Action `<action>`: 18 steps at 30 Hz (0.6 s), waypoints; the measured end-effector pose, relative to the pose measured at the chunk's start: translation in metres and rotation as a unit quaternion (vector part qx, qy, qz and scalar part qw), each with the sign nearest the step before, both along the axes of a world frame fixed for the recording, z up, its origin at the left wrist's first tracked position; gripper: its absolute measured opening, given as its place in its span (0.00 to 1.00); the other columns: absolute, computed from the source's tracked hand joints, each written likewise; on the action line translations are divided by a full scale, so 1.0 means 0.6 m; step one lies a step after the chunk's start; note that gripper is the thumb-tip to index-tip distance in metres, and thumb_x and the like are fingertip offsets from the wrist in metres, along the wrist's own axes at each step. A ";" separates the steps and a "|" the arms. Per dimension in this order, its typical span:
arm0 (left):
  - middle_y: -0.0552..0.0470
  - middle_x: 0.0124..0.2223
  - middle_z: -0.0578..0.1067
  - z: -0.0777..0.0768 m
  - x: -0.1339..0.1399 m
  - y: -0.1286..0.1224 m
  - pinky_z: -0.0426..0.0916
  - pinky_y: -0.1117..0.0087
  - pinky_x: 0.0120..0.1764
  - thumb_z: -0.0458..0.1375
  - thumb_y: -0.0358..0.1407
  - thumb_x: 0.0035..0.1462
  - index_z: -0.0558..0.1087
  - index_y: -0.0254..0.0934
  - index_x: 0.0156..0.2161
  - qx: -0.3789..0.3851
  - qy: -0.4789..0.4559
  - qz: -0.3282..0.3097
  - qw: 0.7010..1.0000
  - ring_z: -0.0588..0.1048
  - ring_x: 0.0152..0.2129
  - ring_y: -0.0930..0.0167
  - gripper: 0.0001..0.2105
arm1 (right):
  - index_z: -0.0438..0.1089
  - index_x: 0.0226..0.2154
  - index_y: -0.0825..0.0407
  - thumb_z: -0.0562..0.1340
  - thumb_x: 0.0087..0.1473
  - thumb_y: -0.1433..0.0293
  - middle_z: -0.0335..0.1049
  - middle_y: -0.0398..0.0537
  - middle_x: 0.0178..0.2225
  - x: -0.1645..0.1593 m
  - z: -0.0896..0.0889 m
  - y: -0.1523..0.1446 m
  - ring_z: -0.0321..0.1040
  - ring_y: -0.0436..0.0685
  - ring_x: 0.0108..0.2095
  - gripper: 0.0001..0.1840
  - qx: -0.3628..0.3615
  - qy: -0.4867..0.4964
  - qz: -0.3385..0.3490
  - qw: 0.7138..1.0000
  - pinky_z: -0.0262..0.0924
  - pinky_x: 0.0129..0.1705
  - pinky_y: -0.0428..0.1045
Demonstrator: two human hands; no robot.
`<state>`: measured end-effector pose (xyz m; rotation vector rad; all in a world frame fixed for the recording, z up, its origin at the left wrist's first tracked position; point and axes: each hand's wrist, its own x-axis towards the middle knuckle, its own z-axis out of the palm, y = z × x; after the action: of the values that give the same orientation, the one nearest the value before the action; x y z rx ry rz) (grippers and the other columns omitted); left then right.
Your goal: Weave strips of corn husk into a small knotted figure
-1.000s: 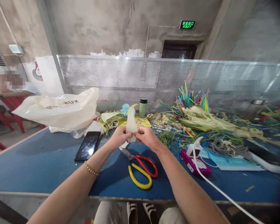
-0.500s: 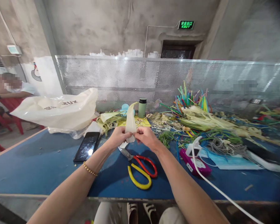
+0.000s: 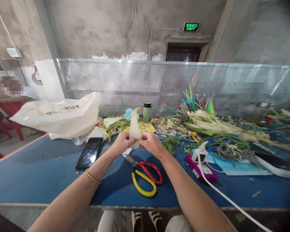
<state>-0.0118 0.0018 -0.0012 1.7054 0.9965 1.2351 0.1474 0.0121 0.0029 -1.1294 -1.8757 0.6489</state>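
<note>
A lit sign (image 3: 191,27) high on the wall (image 3: 91,29), above the right part of the dark doorway (image 3: 182,56), carries two lines in bright green on a dark panel: the Chinese characters 安全出口 on top and "EXIT" in capitals underneath. The white plastic bag (image 3: 58,120) at the left of the tabletop (image 3: 38,174) bears dark print; its larger letters look like S, U and X, their order unsure, and the marks to their left are too distorted to read.
</note>
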 end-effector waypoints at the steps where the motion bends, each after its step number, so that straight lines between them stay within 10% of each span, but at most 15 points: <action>1: 0.56 0.20 0.66 -0.001 -0.001 0.001 0.54 0.75 0.22 0.59 0.35 0.46 0.68 0.32 0.24 -0.001 -0.002 0.000 1.000 0.62 0.18 0.77 0.07 | 0.62 0.18 0.52 0.59 0.42 0.71 0.64 0.39 0.14 0.000 0.001 -0.001 0.60 0.49 0.18 0.06 0.002 -0.001 -0.002 1.000 0.50 0.21 0.43; 18: 0.51 0.23 0.71 -0.009 -0.012 0.011 0.58 0.74 0.24 0.64 0.40 0.46 0.74 0.29 0.28 -0.059 -0.061 -0.064 0.994 0.66 0.19 0.76 0.13 | 0.64 0.20 0.53 0.59 0.43 0.71 0.65 0.40 0.18 0.000 -0.001 0.004 0.59 0.48 0.20 0.04 0.047 -0.020 0.010 0.999 0.51 0.23 0.43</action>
<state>-0.0189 0.0084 -0.0066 1.5583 0.8558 1.1607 0.1476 0.0143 0.0024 -1.0725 -1.9335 0.5458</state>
